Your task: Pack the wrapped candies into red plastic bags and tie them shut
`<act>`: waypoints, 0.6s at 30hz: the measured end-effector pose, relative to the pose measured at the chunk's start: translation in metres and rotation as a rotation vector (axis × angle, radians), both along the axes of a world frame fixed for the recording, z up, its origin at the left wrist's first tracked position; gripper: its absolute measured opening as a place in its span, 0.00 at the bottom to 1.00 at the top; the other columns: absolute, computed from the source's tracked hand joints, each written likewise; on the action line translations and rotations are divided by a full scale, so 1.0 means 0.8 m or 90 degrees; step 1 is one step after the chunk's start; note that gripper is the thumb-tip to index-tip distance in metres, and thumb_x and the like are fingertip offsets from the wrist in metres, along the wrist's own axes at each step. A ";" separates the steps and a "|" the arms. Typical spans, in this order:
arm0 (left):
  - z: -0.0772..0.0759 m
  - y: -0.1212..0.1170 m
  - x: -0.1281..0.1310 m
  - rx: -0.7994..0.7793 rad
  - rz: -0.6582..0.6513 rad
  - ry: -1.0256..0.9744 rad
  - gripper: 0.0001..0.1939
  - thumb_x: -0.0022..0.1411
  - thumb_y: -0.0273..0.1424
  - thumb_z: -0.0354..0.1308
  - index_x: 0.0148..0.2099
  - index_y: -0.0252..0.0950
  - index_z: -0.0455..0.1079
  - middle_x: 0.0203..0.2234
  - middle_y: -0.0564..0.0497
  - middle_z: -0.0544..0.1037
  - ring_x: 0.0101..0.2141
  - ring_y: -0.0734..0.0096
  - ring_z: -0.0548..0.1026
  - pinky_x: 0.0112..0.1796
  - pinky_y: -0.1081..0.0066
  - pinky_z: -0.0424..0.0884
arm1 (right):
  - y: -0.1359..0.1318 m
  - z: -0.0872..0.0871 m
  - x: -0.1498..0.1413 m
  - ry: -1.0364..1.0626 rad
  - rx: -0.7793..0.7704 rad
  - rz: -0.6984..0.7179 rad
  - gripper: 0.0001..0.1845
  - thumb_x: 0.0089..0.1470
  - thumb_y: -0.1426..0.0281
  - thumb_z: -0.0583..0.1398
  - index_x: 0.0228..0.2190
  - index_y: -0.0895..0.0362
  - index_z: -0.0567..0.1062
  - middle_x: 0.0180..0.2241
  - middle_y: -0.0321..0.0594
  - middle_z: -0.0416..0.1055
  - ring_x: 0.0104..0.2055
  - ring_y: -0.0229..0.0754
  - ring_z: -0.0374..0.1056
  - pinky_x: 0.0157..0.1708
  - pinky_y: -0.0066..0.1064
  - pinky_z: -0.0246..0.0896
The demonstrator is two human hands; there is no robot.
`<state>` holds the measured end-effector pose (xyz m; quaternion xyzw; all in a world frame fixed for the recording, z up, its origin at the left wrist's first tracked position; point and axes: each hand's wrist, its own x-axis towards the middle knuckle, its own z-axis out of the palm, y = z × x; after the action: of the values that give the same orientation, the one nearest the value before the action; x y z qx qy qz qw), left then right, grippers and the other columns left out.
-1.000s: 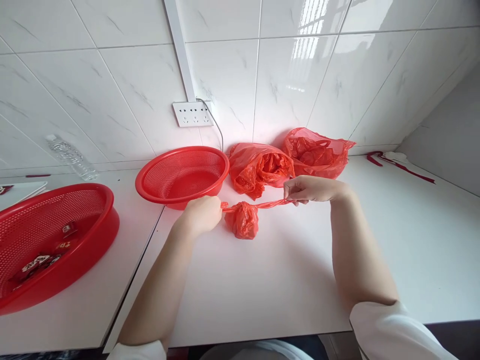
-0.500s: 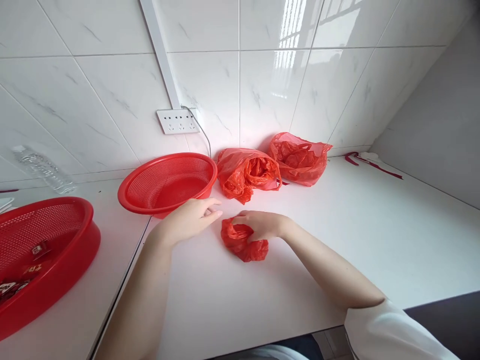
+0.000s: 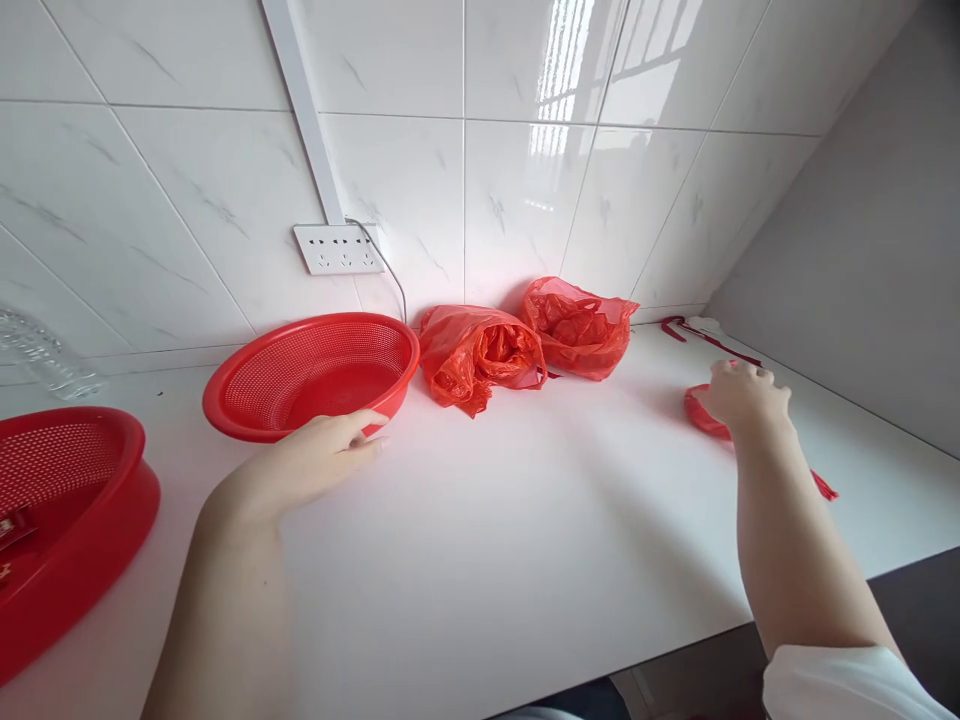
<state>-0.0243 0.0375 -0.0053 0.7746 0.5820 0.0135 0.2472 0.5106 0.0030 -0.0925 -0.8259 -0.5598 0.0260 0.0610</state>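
My right hand [image 3: 750, 395] is at the right side of the white counter, its fingers curled over a crumpled red plastic bag [image 3: 701, 412]. Part of that bag is covered by the hand and forearm, and a red end shows beyond the wrist. In front of the empty red plastic basket [image 3: 247, 425], my left hand [image 3: 330, 450] holds nothing, its fingers stretched and apart. Whether it touches the basket's rim I cannot tell. Against the wall, right of the basket, sit two stuffed red plastic bags, one nearer [image 3: 457, 345] and one farther right [image 3: 581, 330].
Another red basket [image 3: 127, 530] at the left edge holds small packets [image 3: 15, 527]. Behind it lies a clear plastic bottle [image 3: 45, 355]. A power socket [image 3: 337, 250] with a cable is on the tiled wall. A dark red ribbon [image 3: 720, 342] lies in the far right corner.
My right hand has moved from the middle of the counter to the right with the crumpled red bag. My left hand has shifted left, to the basket's front. The view has turned slightly right.
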 end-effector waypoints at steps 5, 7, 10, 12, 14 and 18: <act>0.001 -0.003 0.014 0.006 -0.009 0.033 0.25 0.59 0.48 0.49 0.53 0.45 0.70 0.38 0.49 0.79 0.38 0.58 0.77 0.35 0.68 0.67 | 0.048 -0.011 -0.088 0.055 0.111 0.126 0.16 0.60 0.64 0.55 0.48 0.52 0.74 0.51 0.49 0.73 0.51 0.54 0.70 0.45 0.41 0.66; 0.001 -0.005 0.019 -0.002 -0.010 0.047 0.24 0.59 0.49 0.48 0.53 0.45 0.70 0.39 0.49 0.79 0.37 0.59 0.77 0.35 0.68 0.67 | 0.072 -0.018 -0.152 0.163 0.123 0.273 0.13 0.61 0.66 0.53 0.43 0.53 0.76 0.45 0.43 0.77 0.46 0.48 0.73 0.44 0.36 0.66; -0.002 -0.006 0.022 -0.006 -0.022 0.044 0.24 0.59 0.49 0.49 0.52 0.45 0.71 0.40 0.50 0.79 0.38 0.59 0.77 0.36 0.68 0.68 | 0.108 -0.033 -0.245 0.177 0.076 0.298 0.11 0.61 0.66 0.54 0.41 0.53 0.76 0.44 0.42 0.77 0.45 0.46 0.72 0.41 0.33 0.66; -0.006 -0.005 0.022 -0.006 -0.028 0.037 0.25 0.59 0.49 0.49 0.53 0.44 0.71 0.43 0.48 0.79 0.39 0.58 0.77 0.36 0.68 0.68 | 0.129 -0.044 -0.289 0.164 0.065 0.271 0.14 0.60 0.64 0.57 0.44 0.57 0.74 0.46 0.49 0.75 0.47 0.50 0.71 0.40 0.35 0.65; -0.011 -0.004 0.020 -0.010 -0.026 0.038 0.26 0.60 0.50 0.50 0.55 0.44 0.71 0.46 0.47 0.79 0.42 0.56 0.77 0.36 0.67 0.69 | 0.145 -0.051 -0.314 0.157 0.051 0.252 0.13 0.56 0.66 0.60 0.41 0.61 0.73 0.47 0.55 0.72 0.46 0.54 0.70 0.37 0.36 0.64; -0.020 -0.003 0.024 -0.006 -0.055 0.011 0.26 0.63 0.49 0.48 0.57 0.45 0.71 0.51 0.48 0.77 0.49 0.56 0.76 0.42 0.66 0.71 | 0.150 -0.032 -0.324 0.182 0.037 0.291 0.05 0.50 0.72 0.59 0.25 0.58 0.69 0.35 0.46 0.71 0.37 0.45 0.68 0.29 0.30 0.57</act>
<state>-0.0050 0.0350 -0.0217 0.7977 0.5506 -0.0067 0.2459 0.2515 0.1231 -0.1183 -0.6641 -0.7180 0.1390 0.1556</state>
